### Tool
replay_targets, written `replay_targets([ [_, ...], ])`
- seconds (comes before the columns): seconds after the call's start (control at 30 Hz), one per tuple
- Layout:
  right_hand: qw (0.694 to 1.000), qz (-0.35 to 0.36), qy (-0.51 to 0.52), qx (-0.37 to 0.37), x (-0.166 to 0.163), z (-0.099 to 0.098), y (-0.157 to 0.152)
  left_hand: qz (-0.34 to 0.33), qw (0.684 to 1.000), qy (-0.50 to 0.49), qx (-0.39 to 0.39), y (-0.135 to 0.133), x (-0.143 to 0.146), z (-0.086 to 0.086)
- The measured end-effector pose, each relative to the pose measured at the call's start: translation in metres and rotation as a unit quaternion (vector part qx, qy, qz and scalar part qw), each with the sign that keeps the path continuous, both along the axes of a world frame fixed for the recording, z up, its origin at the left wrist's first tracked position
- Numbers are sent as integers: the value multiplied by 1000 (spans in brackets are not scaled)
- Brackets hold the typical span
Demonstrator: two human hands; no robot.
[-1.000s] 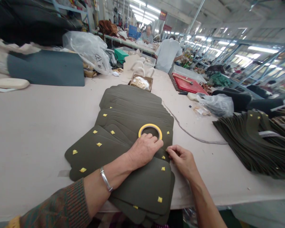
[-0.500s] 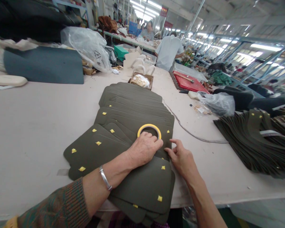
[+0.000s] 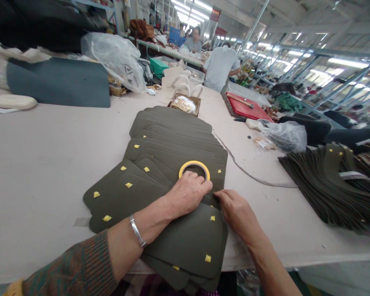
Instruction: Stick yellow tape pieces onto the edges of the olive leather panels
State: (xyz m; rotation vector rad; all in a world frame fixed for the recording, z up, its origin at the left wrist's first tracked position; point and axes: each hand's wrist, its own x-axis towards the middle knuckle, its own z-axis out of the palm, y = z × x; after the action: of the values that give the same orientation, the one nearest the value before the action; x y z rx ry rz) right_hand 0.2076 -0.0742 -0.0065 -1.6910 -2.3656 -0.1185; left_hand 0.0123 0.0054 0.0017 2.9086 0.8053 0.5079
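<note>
**Tape roll on the panel fan, both hands at its right edge**

Yellow tape roll (image 3: 194,169) lies flat on a fan of dark olive panels (image 3: 172,135), mid-counter, straight in front of the worker. Left hand (image 3: 188,193) sits knuckles-up on the roll's near rim. Fingers are curled over the rim, thumb at the right side, which reads as a loose grip on the roll. Silver bracelet (image 3: 137,232) on that wrist.

Right hand (image 3: 238,211) is just beside the left, palm down. Fingertips are bunched and pressed at the right edge of the nearest panels. Can't tell if anything is pinched under them, that part is hidden.

Small yellow tape squares (image 3: 207,258) dot the panel corners; one lies just below the gap between the two hands. The nearest panels overhang the front edge of the counter (image 3: 43,164).

Outward from there:
- Thin grey cord (image 3: 249,174) runs across the counter right of the fan.
- Behind the fan, an open box (image 3: 184,105) of gold-coloured bits.
- Right of that, a red tray (image 3: 246,109), then a crumpled clear bag (image 3: 285,135).
- Far right, a second pile (image 3: 333,189) of the same olive pieces, well apart from the hands.
- Back left, a grey sheet (image 3: 58,82) and a big plastic bag (image 3: 117,61).
- A person in a pale shirt (image 3: 220,68) stands at the far end, back turned.
</note>
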Motion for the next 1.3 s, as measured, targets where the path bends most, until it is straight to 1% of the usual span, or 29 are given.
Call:
replay_targets([
  [0.1, 996, -60, 14, -57, -4, 5, 12, 3, 1000, 5, -2, 0, 0, 1],
  [0.2, 983, -143, 65, -98, -7, 10, 23, 0, 1000, 10, -8, 0, 0, 3],
  [0.27, 963, -203, 130, -122, -7, 13, 28, 0, 1000, 10, -13, -1, 0, 4],
  [0.33, 935, -232, 209, -166, -7, 16, 31, 4, 1000, 9, -18, -1, 0, 4],
  [0.37, 924, -234, 239, -186, -6, 18, 32, 5, 1000, 8, -20, -1, 0, 4],
  [0.4, 919, -229, 260, -190, -5, 21, 33, 5, 1000, 7, -21, -1, 0, 3],
  [0.43, 921, -223, 270, -169, -3, 23, 34, 6, 1000, 5, -21, -1, 0, 3],
  [0.5, 942, -195, 264, -65, 0, 28, 38, 8, 1000, 2, -20, 0, 0, 2],
  [0.57, 962, -139, 233, 39, 4, 30, 45, 9, 1000, -2, -18, 0, 0, 1],
  [0.6, 971, -102, 208, 65, 7, 30, 48, 9, 1000, -2, -18, 0, -1, 1],
  [0.63, 979, -66, 181, 70, 9, 30, 53, 9, 1000, -3, -18, 0, -1, 1],
  [0.7, 990, -13, 135, 49, 13, 28, 61, 8, 1000, -1, -19, 0, -1, 1],
  [0.77, 993, 3, 115, 20, 16, 26, 69, 7, 1000, 1, -20, 0, -1, 2],
  [0.87, 992, -18, 127, -16, 19, 24, 77, 5, 1000, -2, -16, -1, -2, 3],
  [0.97, 979, -73, 183, -46, 19, 24, 79, -4, 1000, -13, -9, -1, -3, 5],
  [1.07, 960, -112, 231, -107, 18, 28, 71, -9, 1000, -23, -8, 0, -5, 8],
  [1.17, 945, -108, 231, -206, 15, 31, 55, 0, 999, -39, -12, 2, -7, 9],
  [1.23, 933, -100, 231, -256, 13, 33, 43, 0, 998, -62, -26, 3, -9, 9],
  [1.27, 931, -98, 234, -263, 12, 33, 37, -4, 996, -76, -37, 4, -9, 9],
  [1.3, 932, -101, 241, -249, 11, 34, 32, -10, 994, -93, -49, 4, -10, 8],
])
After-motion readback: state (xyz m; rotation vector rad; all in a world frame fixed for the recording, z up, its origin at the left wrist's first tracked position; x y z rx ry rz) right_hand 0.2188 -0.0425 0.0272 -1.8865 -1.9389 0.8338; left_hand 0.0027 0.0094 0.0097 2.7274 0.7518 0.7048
